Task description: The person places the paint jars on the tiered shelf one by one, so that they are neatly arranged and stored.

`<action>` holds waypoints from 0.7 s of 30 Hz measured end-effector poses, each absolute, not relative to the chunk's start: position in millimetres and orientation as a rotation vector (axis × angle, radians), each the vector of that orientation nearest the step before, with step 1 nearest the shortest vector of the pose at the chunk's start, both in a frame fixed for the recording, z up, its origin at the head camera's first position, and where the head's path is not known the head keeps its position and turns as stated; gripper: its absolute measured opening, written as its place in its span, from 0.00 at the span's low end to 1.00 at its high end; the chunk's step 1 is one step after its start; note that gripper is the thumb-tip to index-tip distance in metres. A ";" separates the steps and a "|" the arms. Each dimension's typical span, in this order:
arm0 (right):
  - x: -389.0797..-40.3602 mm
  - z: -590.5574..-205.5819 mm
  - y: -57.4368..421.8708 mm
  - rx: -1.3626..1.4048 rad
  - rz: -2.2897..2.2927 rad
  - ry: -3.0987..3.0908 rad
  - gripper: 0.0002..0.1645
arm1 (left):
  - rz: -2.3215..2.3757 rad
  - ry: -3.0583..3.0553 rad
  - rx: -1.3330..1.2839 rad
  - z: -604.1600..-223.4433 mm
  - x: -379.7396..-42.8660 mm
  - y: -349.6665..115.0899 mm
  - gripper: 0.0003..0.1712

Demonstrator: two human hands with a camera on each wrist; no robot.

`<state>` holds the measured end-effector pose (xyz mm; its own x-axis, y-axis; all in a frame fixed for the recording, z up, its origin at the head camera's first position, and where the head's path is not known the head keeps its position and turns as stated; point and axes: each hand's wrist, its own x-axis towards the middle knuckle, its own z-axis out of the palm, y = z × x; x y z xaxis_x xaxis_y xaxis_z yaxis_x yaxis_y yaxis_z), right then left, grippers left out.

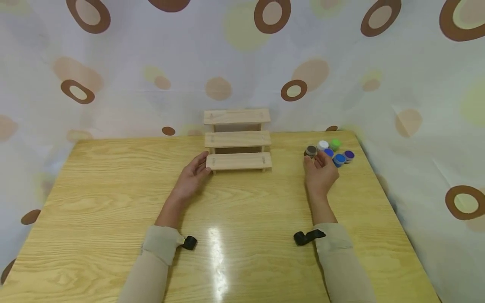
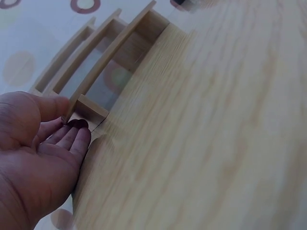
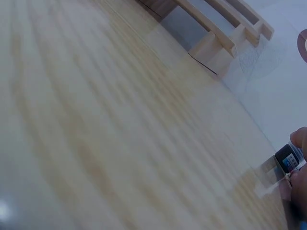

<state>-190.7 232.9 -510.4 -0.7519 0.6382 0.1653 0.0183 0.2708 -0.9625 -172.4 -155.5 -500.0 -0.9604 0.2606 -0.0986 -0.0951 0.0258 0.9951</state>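
One shelf running crosswise, left fingers gripping it, right fingers pinching dark jar

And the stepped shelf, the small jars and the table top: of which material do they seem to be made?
The stepped shelf looks like bare, matt wood: pale, with faint grain.
The small jars look like plastic, perhaps glass: one has a clear edge beside its dark part.
The table top has glossy, yellowish wood grain, with a bright reflection; solid wood or laminate, I cannot tell.

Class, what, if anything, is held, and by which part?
Left hand: the wooden stand, by the left end of its lowest step. Right hand: apparently the dark jar, by its sides.
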 end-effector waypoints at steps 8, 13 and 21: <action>-200.1 -513.1 240.0 -0.572 1.503 -2.038 0.30 | 2.034 2.027 0.190 -501.9 -173.2 -154.9 0.37; -204.3 -514.4 244.0 -0.562 1.500 -2.049 0.30 | 2.026 2.043 0.207 -501.2 -172.5 -153.1 0.37; -213.2 -514.5 241.4 -0.534 1.492 -2.071 0.26 | 2.027 2.037 0.231 -505.3 -174.0 -158.8 0.37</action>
<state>-213.2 241.4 -514.5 -0.7827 0.5940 0.1859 0.0117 0.3127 -0.9498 -174.0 -158.8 -505.3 -0.9541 0.2913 -0.0696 -0.0682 0.0149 0.9976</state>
